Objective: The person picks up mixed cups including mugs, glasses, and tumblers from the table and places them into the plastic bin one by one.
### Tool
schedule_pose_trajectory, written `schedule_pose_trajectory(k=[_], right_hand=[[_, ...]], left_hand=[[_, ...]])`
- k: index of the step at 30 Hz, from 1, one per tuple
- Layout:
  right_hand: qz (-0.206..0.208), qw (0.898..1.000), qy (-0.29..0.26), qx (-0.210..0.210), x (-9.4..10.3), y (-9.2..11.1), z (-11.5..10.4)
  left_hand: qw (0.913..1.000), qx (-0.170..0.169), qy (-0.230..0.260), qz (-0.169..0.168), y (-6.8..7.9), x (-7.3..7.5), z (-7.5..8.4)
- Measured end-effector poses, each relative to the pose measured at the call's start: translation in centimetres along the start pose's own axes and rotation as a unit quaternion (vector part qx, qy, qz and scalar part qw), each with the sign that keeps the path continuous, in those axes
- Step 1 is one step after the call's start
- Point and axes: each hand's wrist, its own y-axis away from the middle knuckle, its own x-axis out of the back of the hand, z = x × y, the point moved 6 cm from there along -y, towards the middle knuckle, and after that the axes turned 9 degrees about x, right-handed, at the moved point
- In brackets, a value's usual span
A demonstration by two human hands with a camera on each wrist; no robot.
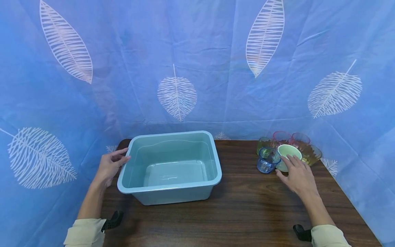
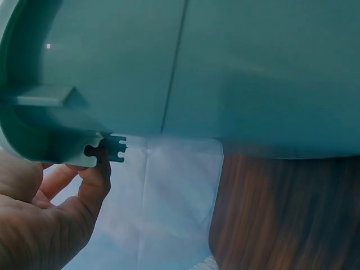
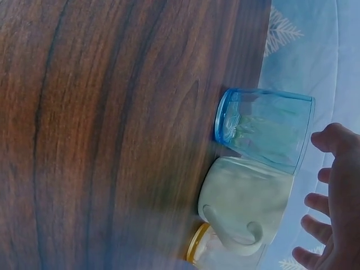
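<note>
A light teal plastic basin stands on the left half of the table. My left hand grips its left rim; the left wrist view shows fingers curled under the rim's edge. Over at the right, my right hand hovers above a pale green mug, fingers spread and holding nothing. Its thumb is close to the rim of a blue glass, which stands left of the mug. Whether any fingertip touches the mug is hard to tell. The mug's handle shows only in the right wrist view.
Behind the mug stand two pink-rimmed glasses, a greenish glass and a yellowish glass. The brown wooden table ends at a blue leaf-patterned curtain.
</note>
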Motion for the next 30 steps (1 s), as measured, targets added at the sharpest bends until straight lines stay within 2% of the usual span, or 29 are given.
schedule_pose_trajectory(k=[5, 8, 12, 22, 30], right_hand=[[0.042, 0.999, -0.009, 0.007, 0.2, 0.1, 0.1], [0.076, 0.997, -0.014, 0.015, 0.4, 0.2, 0.1], [0.099, 0.995, -0.015, 0.018, 0.5, 0.2, 0.2], [0.087, 0.996, -0.004, 0.009, 0.8, 0.0, 0.4], [0.057, 0.998, 0.006, 0.002, 0.8, 0.0, 0.6]], left_hand=[[0.9999, 0.008, 0.009, 0.004, 0.1, -0.4, 0.0], [0.9999, 0.005, 0.013, 0.003, 0.1, -0.6, 0.1], [0.9998, -0.004, 0.017, 0.001, 0.2, -0.8, 0.1], [0.999, -0.023, 0.037, 0.005, 0.6, -1.8, 0.7], [0.9992, -0.016, 0.035, 0.002, 0.8, -2.5, 0.6]])
